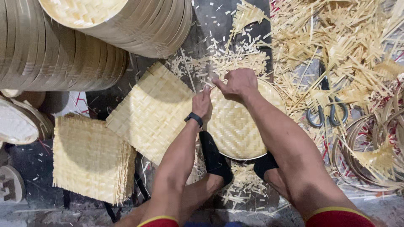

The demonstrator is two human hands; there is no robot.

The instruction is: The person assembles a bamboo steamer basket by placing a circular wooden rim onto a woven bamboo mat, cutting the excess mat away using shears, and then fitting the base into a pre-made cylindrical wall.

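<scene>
Pinching a bamboo strip [214, 87] in the right hand [237, 84], left hand [202, 103] pressing round woven tray [240, 130] rim, grip unclear, scraps crowding.

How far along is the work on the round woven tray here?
Done: stacks of finished trays lie top left, and trimmed strips litter the floor. In hand: both hands, left hand and right hand, work the far rim of a round woven tray. Left: square mats wait, uncut; scissors lie idle.
</scene>
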